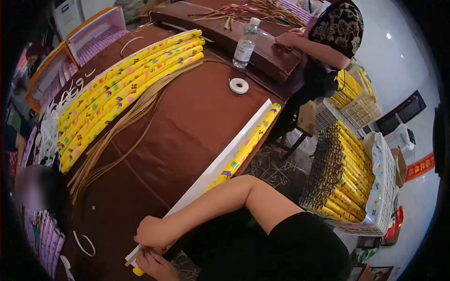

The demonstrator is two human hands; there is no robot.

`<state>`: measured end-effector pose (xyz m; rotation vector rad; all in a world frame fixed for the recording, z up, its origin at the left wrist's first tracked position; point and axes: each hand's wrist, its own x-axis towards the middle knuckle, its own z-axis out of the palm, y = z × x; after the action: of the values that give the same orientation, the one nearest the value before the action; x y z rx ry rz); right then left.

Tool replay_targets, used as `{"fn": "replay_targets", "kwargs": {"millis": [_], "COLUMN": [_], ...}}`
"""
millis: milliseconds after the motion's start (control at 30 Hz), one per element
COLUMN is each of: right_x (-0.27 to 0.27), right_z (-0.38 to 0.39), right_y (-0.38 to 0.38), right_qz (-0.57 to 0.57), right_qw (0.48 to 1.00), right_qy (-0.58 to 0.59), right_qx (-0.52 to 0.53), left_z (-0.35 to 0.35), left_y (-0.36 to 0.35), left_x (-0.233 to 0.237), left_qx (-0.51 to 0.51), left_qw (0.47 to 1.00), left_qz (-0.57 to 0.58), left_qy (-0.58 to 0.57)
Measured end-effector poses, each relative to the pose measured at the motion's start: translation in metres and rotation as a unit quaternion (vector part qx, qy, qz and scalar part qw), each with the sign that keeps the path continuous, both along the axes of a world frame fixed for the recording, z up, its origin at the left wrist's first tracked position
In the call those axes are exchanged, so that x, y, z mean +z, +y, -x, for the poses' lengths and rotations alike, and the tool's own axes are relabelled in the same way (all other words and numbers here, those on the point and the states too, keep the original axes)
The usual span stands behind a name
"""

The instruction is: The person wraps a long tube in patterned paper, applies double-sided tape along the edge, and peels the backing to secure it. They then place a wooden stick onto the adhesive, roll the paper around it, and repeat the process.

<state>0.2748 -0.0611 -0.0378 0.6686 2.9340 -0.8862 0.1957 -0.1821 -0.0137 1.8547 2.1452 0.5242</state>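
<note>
A roll of yellow patterned wrapping paper (243,150), its white inner side (206,175) showing as a long flap, lies slantwise along the table's near edge. At its lower-left end both my hands work close together. My right hand (157,232) reaches across and is closed over the white edge; what its fingers grip is hidden. Just below, my left hand (157,266) is closed around the roll's end, where a yellow tip pokes out. The end of a tan paper strip (132,258) sticks out from between my hands.
Finished yellow rolls (126,91) lie in a row beside long tan strips (117,129). A white tape roll (239,85) and a plastic bottle (246,44) stand farther back. Another person (323,40) works at the far right. A white crate (384,182) holds many yellow rolls.
</note>
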Motion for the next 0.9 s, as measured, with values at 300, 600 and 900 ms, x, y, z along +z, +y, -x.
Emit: {"fn": "replay_targets", "kwargs": {"millis": [300, 600, 900], "right_x": [-0.01, 0.04, 0.042], "right_z": [0.006, -0.058, -0.109], "right_y": [0.008, 0.0, -0.003], "right_qz": [0.079, 0.088, 0.532], "right_qw": [0.996, 0.995, 0.819], "right_qy": [-0.003, 0.036, 0.189], "right_qx": [-0.028, -0.034, -0.101], "left_z": [-0.017, -0.022, -0.031], "left_y": [0.019, 0.045, 0.07], "left_x": [-0.007, -0.023, -0.041], "left_qx": [-0.046, -0.047, -0.051], "left_qw": [0.998, 0.994, 0.989], "left_qz": [-0.05, -0.101, -0.138], "left_qy": [-0.003, -0.018, -0.028]}}
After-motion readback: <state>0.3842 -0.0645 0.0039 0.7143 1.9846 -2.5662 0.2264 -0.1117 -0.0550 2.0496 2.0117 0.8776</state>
